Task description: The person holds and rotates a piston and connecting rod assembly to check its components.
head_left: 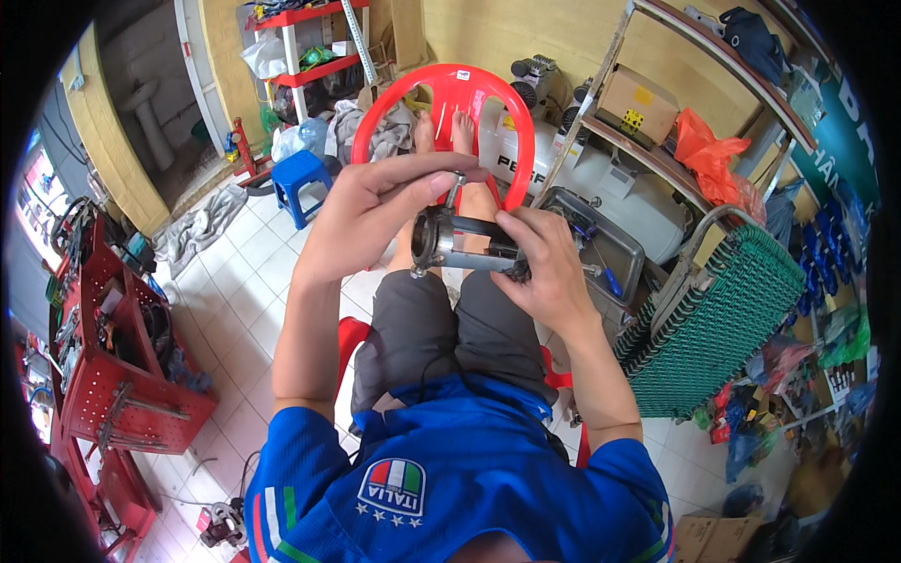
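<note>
Above my lap, my right hand (pixel 549 272) grips a metal cylindrical housing (pixel 462 248) with a dark ring on its left end and a cut-out along its side. Just above that ring, my left hand (pixel 394 197) pinches a small silver rod-like piece (pixel 454 191) between thumb and fingers, upright over the housing. Whether the rod touches the housing is hard to tell.
My feet rest on a red plastic chair (pixel 362 133). Around me are a blue stool (pixel 293 183), a red tool cart (pixel 136 413), a metal tray (pixel 615 277), a folded green woven lounger (pixel 713 328), a white tank (pixel 507 159) and cluttered shelves (pixel 291 19).
</note>
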### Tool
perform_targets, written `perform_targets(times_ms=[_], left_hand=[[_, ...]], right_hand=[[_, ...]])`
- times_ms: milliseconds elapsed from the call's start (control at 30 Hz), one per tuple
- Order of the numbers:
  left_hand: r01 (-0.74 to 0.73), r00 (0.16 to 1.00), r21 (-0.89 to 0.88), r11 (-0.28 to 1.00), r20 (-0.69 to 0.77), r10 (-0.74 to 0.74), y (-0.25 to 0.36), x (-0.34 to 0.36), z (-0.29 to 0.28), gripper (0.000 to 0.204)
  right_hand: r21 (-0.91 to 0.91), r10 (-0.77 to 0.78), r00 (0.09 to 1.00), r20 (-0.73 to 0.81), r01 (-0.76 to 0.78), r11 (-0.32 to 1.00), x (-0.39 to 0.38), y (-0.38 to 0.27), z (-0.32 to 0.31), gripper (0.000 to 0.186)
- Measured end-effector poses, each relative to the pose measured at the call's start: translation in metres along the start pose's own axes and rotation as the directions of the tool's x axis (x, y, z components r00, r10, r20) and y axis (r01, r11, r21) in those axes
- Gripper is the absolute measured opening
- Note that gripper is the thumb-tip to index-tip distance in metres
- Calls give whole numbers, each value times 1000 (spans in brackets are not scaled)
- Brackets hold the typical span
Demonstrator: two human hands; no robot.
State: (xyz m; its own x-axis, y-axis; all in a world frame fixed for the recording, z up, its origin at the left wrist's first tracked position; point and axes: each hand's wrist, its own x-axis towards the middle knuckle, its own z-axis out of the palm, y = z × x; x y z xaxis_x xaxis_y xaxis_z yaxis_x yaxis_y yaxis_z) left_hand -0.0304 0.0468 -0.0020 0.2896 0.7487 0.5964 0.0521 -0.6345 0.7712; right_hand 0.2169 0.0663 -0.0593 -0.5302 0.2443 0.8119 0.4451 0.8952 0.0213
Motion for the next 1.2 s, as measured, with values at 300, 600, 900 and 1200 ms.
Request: perform_targets(times_ms=[300, 600, 900, 1200], left_hand=[[30, 998, 87, 996, -64, -24, -7, 0, 2, 24], [89, 996, -248, 965, 7, -91, -1, 5, 7, 37], [40, 991, 97, 995, -132, -27, -10, 3, 4, 45], [60, 995, -141, 988, -70, -71, -5, 6, 4, 36]], right_hand=[[-20, -28, 1000, 9, 28, 999, 0, 3, 4, 98], [-19, -17, 1000, 3, 17, 1000, 0, 2, 3, 99], [-15, -15, 999, 37, 16, 1000, 1, -1, 5, 98], [-5, -2, 1000, 21, 2, 1000, 0, 1, 5, 97]])
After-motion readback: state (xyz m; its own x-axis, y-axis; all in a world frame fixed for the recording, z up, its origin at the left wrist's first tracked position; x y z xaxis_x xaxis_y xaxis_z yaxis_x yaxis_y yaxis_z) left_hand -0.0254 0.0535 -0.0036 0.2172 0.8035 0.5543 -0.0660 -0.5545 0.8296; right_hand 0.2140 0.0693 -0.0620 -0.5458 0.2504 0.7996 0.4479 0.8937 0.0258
